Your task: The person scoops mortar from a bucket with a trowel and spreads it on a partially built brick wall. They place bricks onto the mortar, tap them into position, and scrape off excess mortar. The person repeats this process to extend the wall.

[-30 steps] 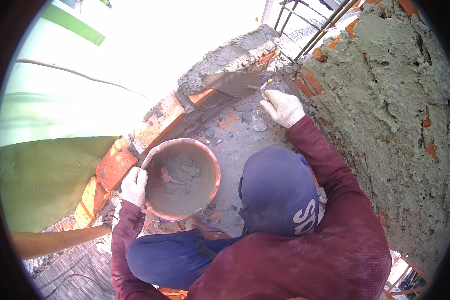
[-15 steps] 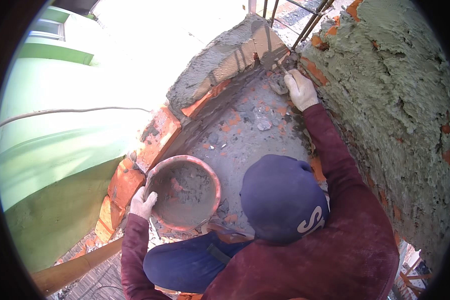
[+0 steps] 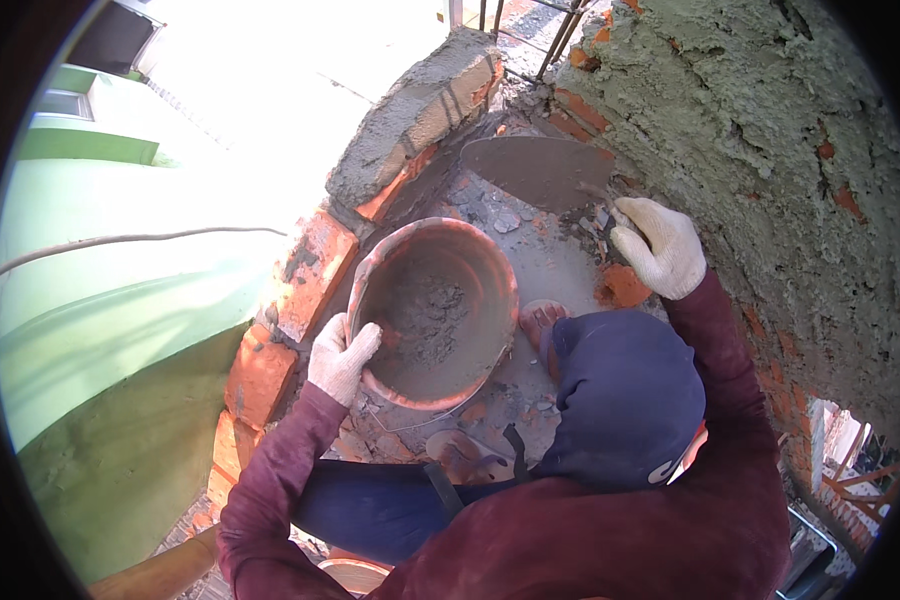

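- Two gloved hands at work, both placed here rel. to the bucket (image 3: pixel 435 315), which sits on a rough ledge of brick and mortar.
- Wall (image 3: pixel 760 130), right of and above the bucket: biggest thing in view, thick grey-green mortar coat over most of it; red brick shows through in patches, so coating looks largely done but not finished.
- Brick course (image 3: pixel 300 290), left of the bucket: orange bricks, one at upper left already capped w/ grey mortar, lower ones bare.
- Bucket: round, reddish, smeared; only a shallow heap of mortar at the bottom, so most of the batch looks used.
- Trowel (image 3: pixel 535 170), above-right of the bucket: broad flat blade, wet grey film on it, no clear load; held near the wall foot.
- Right hand (image 3: pixel 658 248), right of the bucket: fingers clenched round the trowel handle.
- Left hand (image 3: pixel 340 355), at the bucket's left rim: fingers curled over the rim, gripping it.
- Foot (image 3: pixel 540 325) in a sandal, just right of the bucket.
- Packages, labels, signs: none seen near the bucket; one small pale mark on the dark cap (image 3: pixel 630 400) below-right of it.
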Tool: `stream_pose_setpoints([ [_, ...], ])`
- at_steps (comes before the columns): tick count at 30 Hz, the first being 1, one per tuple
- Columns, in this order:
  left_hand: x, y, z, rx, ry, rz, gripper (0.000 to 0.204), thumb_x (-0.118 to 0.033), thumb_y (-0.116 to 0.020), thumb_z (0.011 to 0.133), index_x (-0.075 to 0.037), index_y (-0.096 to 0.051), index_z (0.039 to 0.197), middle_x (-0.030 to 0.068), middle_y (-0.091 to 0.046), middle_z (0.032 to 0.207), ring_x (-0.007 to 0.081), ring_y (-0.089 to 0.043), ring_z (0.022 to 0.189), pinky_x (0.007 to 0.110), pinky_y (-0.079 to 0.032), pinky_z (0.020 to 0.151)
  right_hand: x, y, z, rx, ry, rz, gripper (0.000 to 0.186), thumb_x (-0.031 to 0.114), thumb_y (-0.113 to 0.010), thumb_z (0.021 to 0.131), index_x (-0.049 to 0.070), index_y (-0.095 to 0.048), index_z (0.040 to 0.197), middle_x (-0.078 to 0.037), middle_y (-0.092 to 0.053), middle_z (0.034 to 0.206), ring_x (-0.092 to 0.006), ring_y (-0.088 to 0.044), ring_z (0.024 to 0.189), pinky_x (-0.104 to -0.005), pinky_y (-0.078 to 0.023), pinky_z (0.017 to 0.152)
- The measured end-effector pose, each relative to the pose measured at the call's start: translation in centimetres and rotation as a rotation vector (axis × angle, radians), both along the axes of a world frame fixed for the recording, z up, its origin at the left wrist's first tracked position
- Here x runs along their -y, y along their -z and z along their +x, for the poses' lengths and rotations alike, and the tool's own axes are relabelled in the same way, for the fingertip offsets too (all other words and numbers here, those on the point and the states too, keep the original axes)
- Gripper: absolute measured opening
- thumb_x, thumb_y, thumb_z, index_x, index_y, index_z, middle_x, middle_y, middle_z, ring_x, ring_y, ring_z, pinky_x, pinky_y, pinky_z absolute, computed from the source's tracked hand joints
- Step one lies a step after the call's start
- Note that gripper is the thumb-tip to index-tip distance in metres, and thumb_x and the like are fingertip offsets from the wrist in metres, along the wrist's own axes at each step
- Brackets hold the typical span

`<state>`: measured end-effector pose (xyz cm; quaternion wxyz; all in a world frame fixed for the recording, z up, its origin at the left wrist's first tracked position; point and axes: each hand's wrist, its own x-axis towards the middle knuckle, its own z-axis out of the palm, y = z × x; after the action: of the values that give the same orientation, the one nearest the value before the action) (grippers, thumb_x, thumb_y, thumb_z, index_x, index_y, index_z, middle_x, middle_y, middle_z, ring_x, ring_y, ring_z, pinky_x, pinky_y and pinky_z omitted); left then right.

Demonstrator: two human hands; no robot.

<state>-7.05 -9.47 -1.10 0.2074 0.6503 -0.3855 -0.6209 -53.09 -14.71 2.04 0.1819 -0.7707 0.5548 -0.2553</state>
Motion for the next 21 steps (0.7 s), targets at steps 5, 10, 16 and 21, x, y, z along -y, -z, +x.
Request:
stream_pose_setpoints([
  [5, 2.3, 3.1, -4.9, -0.165, 0.064, -0.118, 0.03, -0.034, -0.072, 0.102, -0.006, -0.062, 0.101, -0.0013, -0.06, 0.083, 0.0059, -0.055, 0.062, 0.025, -0.046, 0.053, -1.0, -6.7, 5.4, -0.731, -0.209, 0.372, 0.025, 0.029, -0.069, 0.094, 0.006, -0.075, 0.1, -0.015, -0.077, 0.093, -0.0347, -0.077, 0.087, -0.0448, -0.06, 0.075],
  [10, 4.3, 9.8, -9.1, -0.37, 0.068, -0.13, 0.031, -0.039, -0.069, 0.105, -0.009, -0.06, 0.109, -0.0034, -0.054, 0.089, 0.0065, -0.053, 0.064, 0.026, -0.043, 0.048, 0.1, -2.2, 7.5, -0.801, -0.219, 0.658, 0.029, 0.022, -0.069, 0.088, 0.009, -0.076, 0.113, -0.019, -0.078, 0.103, -0.0369, -0.076, 0.098, -0.0501, -0.059, 0.086],
  [16, 6.1, 13.3, -9.3, -0.264, 0.168, -0.241, 0.032, -0.037, -0.071, 0.102, -0.007, -0.063, 0.096, -0.001, -0.061, 0.083, 0.0098, -0.054, 0.07, 0.031, -0.046, 0.064, -5.0, -2.5, 4.1, -0.588, -0.007, 0.361, 0.038, 0.024, -0.068, 0.089, 0.005, -0.069, 0.122, -0.021, -0.069, 0.117, -0.0391, -0.069, 0.106, -0.0499, -0.055, 0.093],
  [21, 7.4, 16.3, -8.0, -0.119, 0.173, -0.334, 0.041, -0.044, -0.069, 0.104, -0.012, -0.053, 0.083, -0.0065, -0.045, 0.07, 0.0059, -0.043, 0.063, 0.029, -0.037, 0.056, -24.9, -14.4, -4.4, -0.207, 0.692, 0.432, 0.047, 0.02, -0.065, 0.093, -0.004, -0.063, 0.134, -0.019, -0.072, 0.124, -0.0267, -0.071, 0.115, -0.0375, -0.055, 0.099],
])
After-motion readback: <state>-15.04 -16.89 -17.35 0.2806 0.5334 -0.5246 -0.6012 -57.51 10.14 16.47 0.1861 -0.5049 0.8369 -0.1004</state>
